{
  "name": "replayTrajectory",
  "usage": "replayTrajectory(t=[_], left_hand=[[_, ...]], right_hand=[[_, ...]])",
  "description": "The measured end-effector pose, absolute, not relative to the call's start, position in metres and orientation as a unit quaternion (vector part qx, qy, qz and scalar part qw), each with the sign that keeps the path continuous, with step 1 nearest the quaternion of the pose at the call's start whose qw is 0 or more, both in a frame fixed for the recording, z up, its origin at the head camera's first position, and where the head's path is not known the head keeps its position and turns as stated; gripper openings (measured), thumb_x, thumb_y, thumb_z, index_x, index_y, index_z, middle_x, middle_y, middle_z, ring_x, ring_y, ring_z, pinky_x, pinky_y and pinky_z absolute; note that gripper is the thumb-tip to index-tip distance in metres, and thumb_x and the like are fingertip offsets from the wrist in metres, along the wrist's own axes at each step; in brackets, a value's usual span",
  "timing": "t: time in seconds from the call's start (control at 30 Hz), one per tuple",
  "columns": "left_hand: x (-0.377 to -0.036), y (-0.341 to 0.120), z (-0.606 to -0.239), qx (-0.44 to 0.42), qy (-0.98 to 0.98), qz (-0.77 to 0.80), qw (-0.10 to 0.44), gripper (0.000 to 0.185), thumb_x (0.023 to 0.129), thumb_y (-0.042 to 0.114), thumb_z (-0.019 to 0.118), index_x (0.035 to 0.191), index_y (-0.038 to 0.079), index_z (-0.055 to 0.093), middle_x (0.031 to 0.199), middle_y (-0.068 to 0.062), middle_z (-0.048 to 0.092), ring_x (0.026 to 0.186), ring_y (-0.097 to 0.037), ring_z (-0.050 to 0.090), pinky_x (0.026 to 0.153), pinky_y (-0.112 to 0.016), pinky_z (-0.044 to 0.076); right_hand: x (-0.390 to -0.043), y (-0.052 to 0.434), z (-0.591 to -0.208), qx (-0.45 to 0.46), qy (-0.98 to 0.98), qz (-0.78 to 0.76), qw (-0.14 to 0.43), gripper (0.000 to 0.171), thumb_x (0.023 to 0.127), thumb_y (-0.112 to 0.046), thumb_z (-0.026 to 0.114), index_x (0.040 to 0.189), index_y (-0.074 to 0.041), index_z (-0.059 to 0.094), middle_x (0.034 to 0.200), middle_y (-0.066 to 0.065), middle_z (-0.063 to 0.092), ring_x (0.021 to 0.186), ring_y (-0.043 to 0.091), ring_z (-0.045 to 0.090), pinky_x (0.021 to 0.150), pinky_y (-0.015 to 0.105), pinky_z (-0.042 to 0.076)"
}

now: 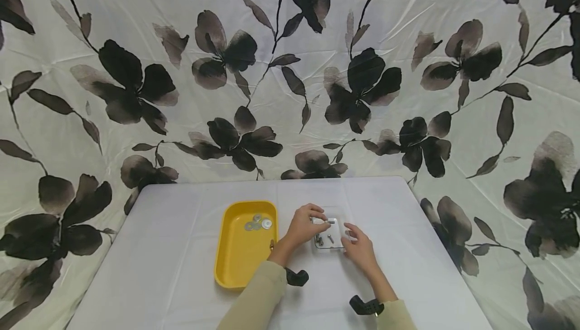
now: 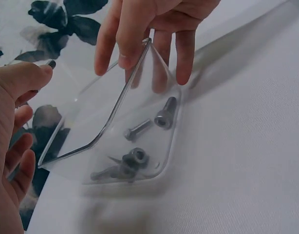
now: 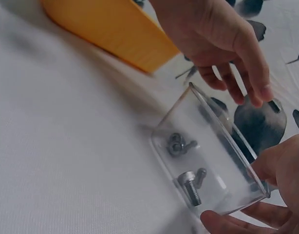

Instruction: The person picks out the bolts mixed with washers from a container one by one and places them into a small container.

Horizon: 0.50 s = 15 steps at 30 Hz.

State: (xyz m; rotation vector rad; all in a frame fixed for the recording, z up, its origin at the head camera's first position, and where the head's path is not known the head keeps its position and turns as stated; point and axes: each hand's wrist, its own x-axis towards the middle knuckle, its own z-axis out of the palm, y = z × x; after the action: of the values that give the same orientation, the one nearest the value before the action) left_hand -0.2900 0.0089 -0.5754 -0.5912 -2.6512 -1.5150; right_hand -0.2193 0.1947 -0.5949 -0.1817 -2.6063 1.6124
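Observation:
A clear plastic box (image 1: 327,248) stands on the table, with several metal socket-head screws (image 3: 189,187) on its floor. My left hand (image 1: 300,227) is over the box's left side, pinching a small screw (image 3: 275,106) between thumb and fingertips. In the left wrist view only the end of that screw (image 2: 51,64) shows past the fingers. At the box's right side, my right hand (image 1: 361,249) grips the wall between thumb and fingers. Some of its fingers (image 2: 160,63) show through the clear plastic.
A yellow tray (image 1: 226,269) lies to the left of the box. It holds several flat washers (image 1: 266,223) and a small brass-coloured piece (image 1: 272,245) near its right wall. The white table (image 1: 181,219) meets a floral cloth backdrop (image 1: 272,93) behind.

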Motion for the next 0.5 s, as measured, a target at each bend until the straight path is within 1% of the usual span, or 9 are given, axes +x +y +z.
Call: replayTrajectory(t=[0.17,0.3,0.5], left_hand=[[-0.2891,0.0115,-0.5777,-0.192,-0.853,-0.485,0.013,0.011,0.079,0.027,0.081,0.085,0.019,0.078,0.108,0.007,0.063,0.105,-0.014,0.054,0.084,-0.033,0.049],[-0.2887,0.0124,-0.5788,-0.197,-0.852,-0.485,0.013,0.01,0.08,0.027,0.08,0.086,0.019,0.078,0.108,0.006,0.063,0.105,-0.014,0.054,0.086,-0.034,0.05],[-0.2899,0.0136,-0.583,-0.217,-0.846,-0.488,0.006,0.015,0.08,0.029,0.08,0.089,0.016,0.078,0.11,-0.001,0.065,0.105,-0.015,0.056,0.085,-0.032,0.05]], right_hand=[[-0.2197,0.1951,-0.599,-0.058,-0.844,0.532,0.035,0.048,0.09,-0.006,0.063,0.137,-0.006,0.052,0.126,0.029,0.056,0.099,0.041,0.064,0.063,0.03,0.057],[-0.2208,0.1961,-0.6022,-0.053,-0.839,0.54,0.037,0.048,0.09,-0.004,0.062,0.137,-0.006,0.052,0.126,0.028,0.057,0.097,0.038,0.065,0.062,0.03,0.057],[-0.2222,0.1985,-0.6051,-0.054,-0.834,0.549,0.036,0.048,0.09,-0.003,0.061,0.137,-0.006,0.052,0.126,0.028,0.057,0.099,0.039,0.065,0.063,0.031,0.057]])
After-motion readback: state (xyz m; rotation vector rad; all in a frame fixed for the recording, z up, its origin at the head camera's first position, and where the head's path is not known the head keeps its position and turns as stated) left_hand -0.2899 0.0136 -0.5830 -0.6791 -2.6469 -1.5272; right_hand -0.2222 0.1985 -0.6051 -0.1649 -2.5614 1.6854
